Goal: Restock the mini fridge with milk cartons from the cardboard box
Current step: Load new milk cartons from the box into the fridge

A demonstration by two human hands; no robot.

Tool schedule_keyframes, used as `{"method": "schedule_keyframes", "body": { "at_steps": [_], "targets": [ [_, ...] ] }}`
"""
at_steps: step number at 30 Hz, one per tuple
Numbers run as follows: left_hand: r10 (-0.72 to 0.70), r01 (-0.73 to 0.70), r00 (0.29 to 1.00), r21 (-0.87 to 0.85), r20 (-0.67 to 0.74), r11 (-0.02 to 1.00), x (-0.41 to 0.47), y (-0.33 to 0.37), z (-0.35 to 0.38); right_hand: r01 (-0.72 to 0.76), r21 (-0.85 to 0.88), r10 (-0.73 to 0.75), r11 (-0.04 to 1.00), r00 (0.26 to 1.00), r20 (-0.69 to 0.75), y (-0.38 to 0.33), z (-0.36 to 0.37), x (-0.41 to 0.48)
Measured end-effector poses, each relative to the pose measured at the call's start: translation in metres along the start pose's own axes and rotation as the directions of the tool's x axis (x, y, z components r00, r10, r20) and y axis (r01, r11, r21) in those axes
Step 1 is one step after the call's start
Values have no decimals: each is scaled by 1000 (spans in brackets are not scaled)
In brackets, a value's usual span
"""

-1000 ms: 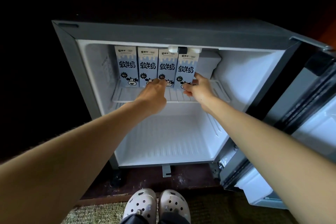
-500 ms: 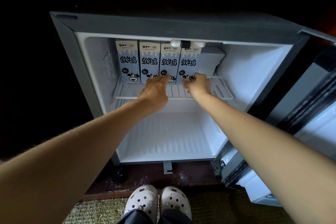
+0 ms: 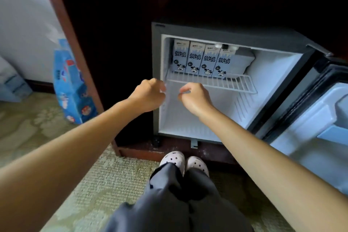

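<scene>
The mini fridge (image 3: 222, 33) stands open inside a dark wooden cabinet. On its white wire shelf (image 3: 240, 85) several blue-and-white milk cartons (image 3: 195, 60) stand upright in a row at the back left, side by side. My left hand (image 3: 148, 94) and my right hand (image 3: 194, 97) hover in front of the fridge opening, below the shelf's front edge. Both have loosely curled fingers and hold nothing. A blue printed cardboard box (image 3: 71, 83) stands on the floor to the left, beyond the cabinet's wooden side panel.
The fridge door (image 3: 320, 111) hangs open at the right. The fridge's lower compartment (image 3: 188, 126) holds nothing. My feet in white clogs (image 3: 183, 162) stand on patterned carpet by the cabinet base. A pale box (image 3: 13, 84) lies at the far left by the wall.
Both hands have let go of the cartons and drawn back out of the fridge. The view has swung left, bringing the blue box and wall into sight.
</scene>
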State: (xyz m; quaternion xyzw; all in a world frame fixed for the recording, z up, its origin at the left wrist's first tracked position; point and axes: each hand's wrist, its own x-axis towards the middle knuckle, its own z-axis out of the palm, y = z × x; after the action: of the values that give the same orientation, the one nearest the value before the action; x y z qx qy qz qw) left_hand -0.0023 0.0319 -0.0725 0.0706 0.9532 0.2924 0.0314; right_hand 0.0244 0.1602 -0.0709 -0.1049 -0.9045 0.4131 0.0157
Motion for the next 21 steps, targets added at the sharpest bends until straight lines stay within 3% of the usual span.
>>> {"method": "schedule_keyframes", "body": {
  "at_steps": [5, 9, 15, 19, 21],
  "targets": [
    [-116, 117, 987, 1, -112, 993, -96, -62, -57, 178, 1, -177, 984, 977, 118, -51, 32, -84],
    [-277, 285, 935, 4, -223, 959, -181, -112, -82, 263, 36, -265, 964, 942, 205, -88, 85, -154],
    [-467, 487, 860, 61, -204, 871, -298, -190, -88, 260, 52, -257, 964, 863, 436, -107, 183, -249],
    [-546, 545, 815, -65, -196, 836, -348, -243, -79, 301, -45, -213, 952, 763, 611, -88, 233, -294],
    [-595, 597, 788, -42, -158, 801, -366, -262, -66, 322, -105, -174, 941, 727, 664, -71, 250, -306]
  ]
}}
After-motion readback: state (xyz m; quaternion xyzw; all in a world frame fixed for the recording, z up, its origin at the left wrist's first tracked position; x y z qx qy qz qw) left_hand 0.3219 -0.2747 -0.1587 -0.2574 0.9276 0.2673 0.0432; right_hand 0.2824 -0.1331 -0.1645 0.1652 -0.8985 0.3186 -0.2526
